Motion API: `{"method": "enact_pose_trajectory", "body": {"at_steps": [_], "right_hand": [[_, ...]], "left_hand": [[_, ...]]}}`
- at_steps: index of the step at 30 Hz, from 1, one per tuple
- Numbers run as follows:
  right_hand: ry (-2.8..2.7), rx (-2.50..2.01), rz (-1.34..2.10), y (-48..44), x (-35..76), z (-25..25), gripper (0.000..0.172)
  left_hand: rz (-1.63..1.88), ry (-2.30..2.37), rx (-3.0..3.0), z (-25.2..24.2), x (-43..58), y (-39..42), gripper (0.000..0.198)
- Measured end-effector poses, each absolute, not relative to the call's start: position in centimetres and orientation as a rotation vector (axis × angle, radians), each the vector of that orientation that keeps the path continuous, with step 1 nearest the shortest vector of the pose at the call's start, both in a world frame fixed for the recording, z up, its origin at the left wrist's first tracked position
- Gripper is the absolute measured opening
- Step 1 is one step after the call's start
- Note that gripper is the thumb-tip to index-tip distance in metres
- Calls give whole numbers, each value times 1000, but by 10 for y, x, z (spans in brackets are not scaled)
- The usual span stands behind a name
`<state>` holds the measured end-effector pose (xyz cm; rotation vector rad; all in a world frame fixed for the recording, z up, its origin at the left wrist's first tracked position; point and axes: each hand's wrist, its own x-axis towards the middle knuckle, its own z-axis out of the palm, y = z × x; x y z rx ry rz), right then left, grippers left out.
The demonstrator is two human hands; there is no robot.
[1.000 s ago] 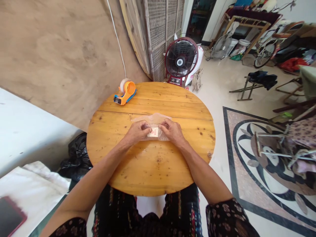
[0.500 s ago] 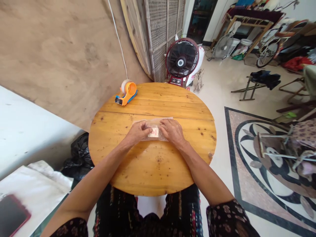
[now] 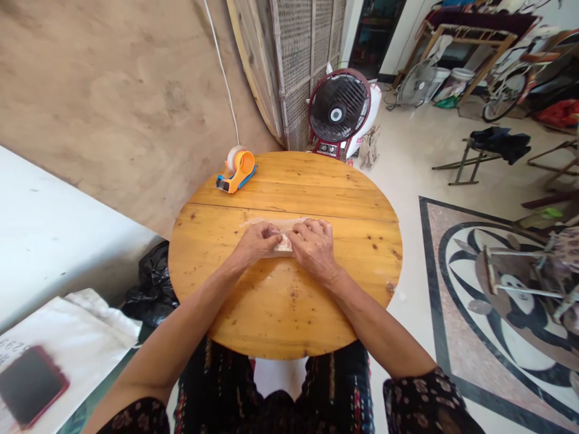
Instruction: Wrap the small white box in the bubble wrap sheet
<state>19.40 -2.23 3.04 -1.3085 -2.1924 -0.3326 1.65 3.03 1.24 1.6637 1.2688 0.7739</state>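
Note:
A small whitish block with reddish print (image 3: pixel 284 243) lies on the round wooden table (image 3: pixel 289 307), partly covered by my fingers. Clear plastic wrap (image 3: pixel 289 223) spreads behind it and looks bunched around it. My left hand (image 3: pixel 261 239) closes its thumb and fingers at the block's left end. At the right end my right hand (image 3: pixel 313 246) has its fingers curled and pressed down on the block and wrap. The fingertips of both hands are partly hidden.
An orange tape dispenser (image 3: pixel 238 170) stands at the table's back left. Behind the table is a dark red fan (image 3: pixel 339 108). A phone (image 3: pixel 32 386) lies on white sacking at lower left. A folding stool (image 3: pixel 470 154) stands on the floor to the right.
My right hand has curled its fingers in and shifted closer to the block. The wrap's near edge has been folded up over the block. The view has turned slightly left.

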Motion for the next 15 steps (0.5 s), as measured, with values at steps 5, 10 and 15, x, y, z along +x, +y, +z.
{"method": "enact_pose_trajectory", "body": {"at_steps": [5,10,15], "right_hand": [[-2217,-1230,-341,-21,195,29,20],[-2272,-1257,-321,-21,195,29,20],[-2343,-1371,-322,-25,190,34,28]], "left_hand": [[802,1263,1670,15,17,29,25],[810,1254,1705,19,17,27,23],[813,1255,1669,18,18,27,23]]}}
